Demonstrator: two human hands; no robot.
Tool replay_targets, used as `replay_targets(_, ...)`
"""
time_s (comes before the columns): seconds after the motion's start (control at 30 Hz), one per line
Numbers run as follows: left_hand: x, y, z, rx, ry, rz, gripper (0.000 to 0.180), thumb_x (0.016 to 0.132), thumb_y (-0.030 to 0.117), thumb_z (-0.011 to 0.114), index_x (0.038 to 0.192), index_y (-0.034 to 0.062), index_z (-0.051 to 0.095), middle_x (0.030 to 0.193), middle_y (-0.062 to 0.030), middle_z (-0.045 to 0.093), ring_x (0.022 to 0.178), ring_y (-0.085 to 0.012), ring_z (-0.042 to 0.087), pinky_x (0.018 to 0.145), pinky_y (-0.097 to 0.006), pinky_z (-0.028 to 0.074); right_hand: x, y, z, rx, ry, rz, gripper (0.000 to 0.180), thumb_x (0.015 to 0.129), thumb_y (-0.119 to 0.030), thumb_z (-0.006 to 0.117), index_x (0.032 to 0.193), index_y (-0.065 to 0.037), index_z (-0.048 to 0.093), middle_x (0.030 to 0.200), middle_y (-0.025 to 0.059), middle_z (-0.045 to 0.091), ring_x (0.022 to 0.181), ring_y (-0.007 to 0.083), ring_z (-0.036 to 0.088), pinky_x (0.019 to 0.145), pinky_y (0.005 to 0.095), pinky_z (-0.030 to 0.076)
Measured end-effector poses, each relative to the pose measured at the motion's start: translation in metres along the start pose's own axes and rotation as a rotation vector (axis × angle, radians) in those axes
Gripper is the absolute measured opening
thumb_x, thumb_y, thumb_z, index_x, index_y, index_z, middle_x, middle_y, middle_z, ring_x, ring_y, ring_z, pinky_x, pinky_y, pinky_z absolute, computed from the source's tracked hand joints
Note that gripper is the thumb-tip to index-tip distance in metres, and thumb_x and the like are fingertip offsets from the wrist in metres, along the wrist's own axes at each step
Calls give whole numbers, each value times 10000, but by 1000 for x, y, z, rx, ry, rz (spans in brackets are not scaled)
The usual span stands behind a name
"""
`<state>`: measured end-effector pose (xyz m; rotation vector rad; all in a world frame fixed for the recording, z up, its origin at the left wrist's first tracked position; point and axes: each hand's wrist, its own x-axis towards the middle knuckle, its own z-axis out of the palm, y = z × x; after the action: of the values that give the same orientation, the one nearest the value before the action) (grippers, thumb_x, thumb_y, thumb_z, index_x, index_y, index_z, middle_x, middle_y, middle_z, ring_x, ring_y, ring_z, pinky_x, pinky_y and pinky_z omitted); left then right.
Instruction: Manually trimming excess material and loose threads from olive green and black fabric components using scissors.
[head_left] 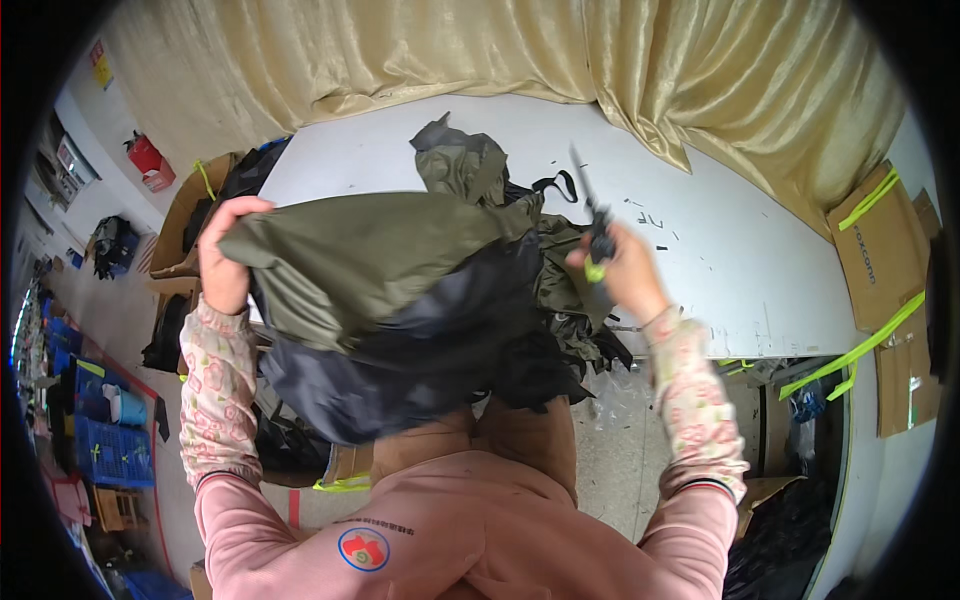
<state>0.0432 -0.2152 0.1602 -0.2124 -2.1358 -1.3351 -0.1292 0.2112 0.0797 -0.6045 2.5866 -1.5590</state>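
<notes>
My left hand (228, 252) is closed on the upper left corner of an olive green and black garment (400, 245). Its cloth spreads across my front and hangs over the table's near edge toward my lap. In my right hand (632, 272) is a pair of scissors (598, 222) with dark handles, a bit of yellow-green at the grip and the blades pointing away from me. The scissors are raised to the right of the cloth, slightly blurred. More crumpled olive fabric (462, 165) lies beyond the garment, beside a black strap loop (557, 185).
Small dark scraps (662, 248) are scattered on the white table (740, 270). A gold curtain (460, 50) hangs along its far side. Cardboard boxes (178, 240) with dark cloth stand at the left, and a cardboard sheet (880, 260) with yellow-green tape is at the right. Blue crates (112, 450) sit farther left.
</notes>
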Motion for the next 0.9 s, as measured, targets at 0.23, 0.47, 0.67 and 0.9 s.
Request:
replay_targets(0.23,1,12,-99,-376,173,3,401,915,196,529,1239,-15,427,1055,-95,591,931,-175,594,833,-297,492,-10,106,145,-254,42,22,383,686,-143,749,961,-27,509,819,185,628,851,399,603,716,449,469)
replay_targets(0.47,89,10,-191,-748,-60,-10,399,933,236,482,1274,38,419,1221,-124,515,1120,-242,511,989,-379,413,75,158,88,-375,295,104,434,703,-29,697,1066,-37,459,964,162,634,945,360,609,809,442,459)
replay_targets(0.67,97,21,-81,-986,-341,178,396,931,229,489,1280,57,416,1251,-125,491,1164,-254,473,1008,-407,392,67,90,14,-164,658,-222,216,731,-18,680,887,-20,531,875,129,642,769,257,636,710,349,488)
replay_targets(0.9,89,45,41,-1346,-784,339,326,927,226,506,1232,130,443,1207,-106,488,1178,-266,431,1068,-478,315,-23,1,98,841,-279,65,216,784,-70,696,923,-45,533,893,39,595,792,98,556,710,242,439)
